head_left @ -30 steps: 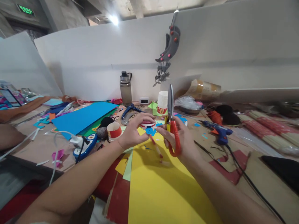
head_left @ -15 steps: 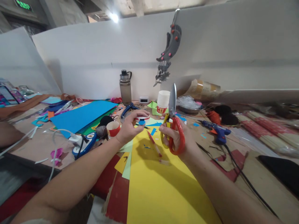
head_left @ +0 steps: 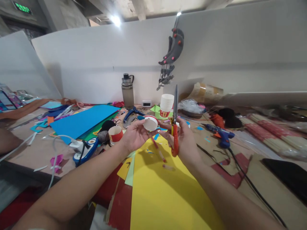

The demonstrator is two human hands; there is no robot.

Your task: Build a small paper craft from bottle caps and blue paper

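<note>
My left hand [head_left: 136,135] holds a small round white piece with a red rim [head_left: 151,123], its hollow side facing me. A bit of blue shows at its left edge. My right hand [head_left: 183,137] grips scissors [head_left: 176,137] with orange and yellow handles, blades pointing up; its fingertips reach close to the white piece. Below both hands lies a large yellow sheet [head_left: 168,198] with a red pen [head_left: 158,149], its cap [head_left: 168,167] and small blue scraps. A red and white paper cup [head_left: 115,134] stands left of my left hand.
Stacked paper cups [head_left: 167,104] and a bottle [head_left: 128,91] stand at the back. A blue glue gun [head_left: 224,137] with a cable lies right, a power strip [head_left: 86,151] and blue sheet [head_left: 87,119] left. A grey decoration [head_left: 176,48] hangs above. Someone's arm [head_left: 8,139] shows far left.
The round piece has tilted so its hollow side shows, and my left palm has turned upward. The scissors have turned edge-on, and my right hand has come closer to the piece.
</note>
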